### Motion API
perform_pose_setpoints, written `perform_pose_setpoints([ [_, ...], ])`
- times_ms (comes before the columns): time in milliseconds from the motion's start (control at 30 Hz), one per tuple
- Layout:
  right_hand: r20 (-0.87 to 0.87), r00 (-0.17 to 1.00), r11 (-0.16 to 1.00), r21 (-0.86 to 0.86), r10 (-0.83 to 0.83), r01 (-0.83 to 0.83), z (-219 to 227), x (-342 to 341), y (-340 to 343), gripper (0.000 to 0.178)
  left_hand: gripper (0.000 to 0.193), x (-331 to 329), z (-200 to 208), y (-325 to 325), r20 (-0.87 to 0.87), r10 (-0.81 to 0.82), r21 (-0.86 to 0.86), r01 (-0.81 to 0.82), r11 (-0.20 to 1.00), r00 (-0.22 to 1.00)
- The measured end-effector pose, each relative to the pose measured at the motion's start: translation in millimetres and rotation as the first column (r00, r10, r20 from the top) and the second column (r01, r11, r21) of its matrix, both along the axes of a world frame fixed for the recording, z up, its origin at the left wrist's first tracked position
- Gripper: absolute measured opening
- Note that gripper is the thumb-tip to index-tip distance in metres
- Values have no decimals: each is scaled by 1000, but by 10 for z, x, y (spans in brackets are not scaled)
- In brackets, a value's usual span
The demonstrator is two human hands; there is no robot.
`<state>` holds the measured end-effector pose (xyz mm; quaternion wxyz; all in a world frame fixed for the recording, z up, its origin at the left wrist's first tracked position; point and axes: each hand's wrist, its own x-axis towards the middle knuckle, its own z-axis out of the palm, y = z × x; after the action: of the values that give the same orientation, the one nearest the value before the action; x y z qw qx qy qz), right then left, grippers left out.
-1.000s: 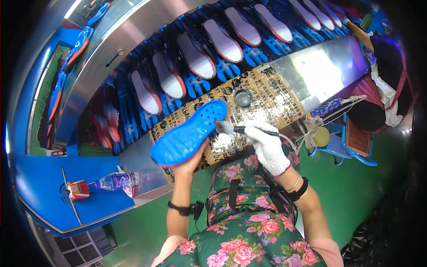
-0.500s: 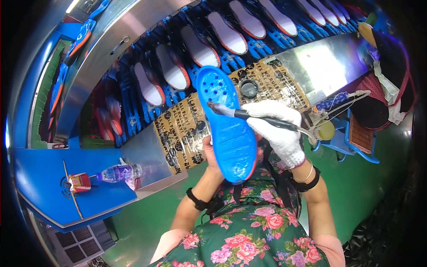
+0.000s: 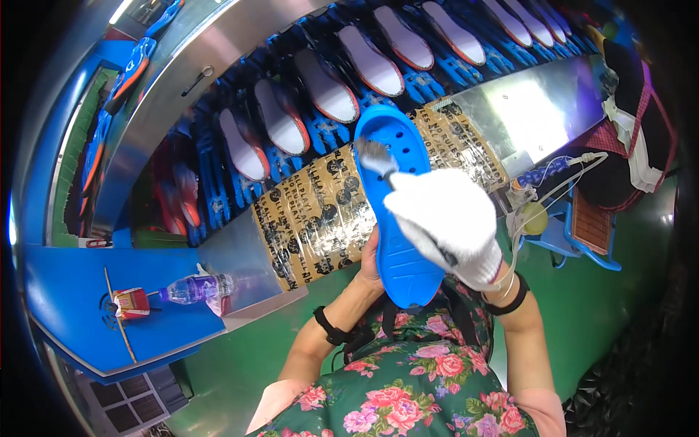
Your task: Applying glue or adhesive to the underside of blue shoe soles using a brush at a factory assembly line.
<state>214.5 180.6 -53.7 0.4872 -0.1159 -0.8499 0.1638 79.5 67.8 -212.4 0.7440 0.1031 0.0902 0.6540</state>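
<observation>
My left hand (image 3: 370, 261), bare, holds a blue shoe sole (image 3: 409, 266) from its left side and underneath; most of its fingers are hidden beneath it. The sole is tilted, with its end with round holes pointing away from me. In a white glove, my right hand (image 3: 450, 224) is closed round the dark handle of a brush (image 3: 375, 156). The bristles lie over the inner left part of the sole's holed end. The glove covers part of the sole's right side.
Beyond the sole runs a ledge covered with printed brown tape (image 3: 313, 218). Behind it, several pale-faced soles with red rims (image 3: 371, 65) sit on blue holders. At left, a plastic bottle (image 3: 193, 288) and small red carton (image 3: 132, 303) stand by a blue table (image 3: 65, 291); at right is a stool (image 3: 591, 222).
The blue sole has shifted right and turned slightly. My right hand has rolled over it, and the brush has moved up toward the holed end. A dark round cup on the ledge is now hidden.
</observation>
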Motion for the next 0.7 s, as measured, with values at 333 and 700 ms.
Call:
perform_pose_setpoints([
  [333,-33,999,993,-115,8,-12,-143,90,-134,26,73,-135,11,33,-21,89,31,-88,996,996],
  [700,-110,993,993,-106,31,-42,-396,46,-75,28,104,-154,520,569,-266,155,9,-159,987,951],
])
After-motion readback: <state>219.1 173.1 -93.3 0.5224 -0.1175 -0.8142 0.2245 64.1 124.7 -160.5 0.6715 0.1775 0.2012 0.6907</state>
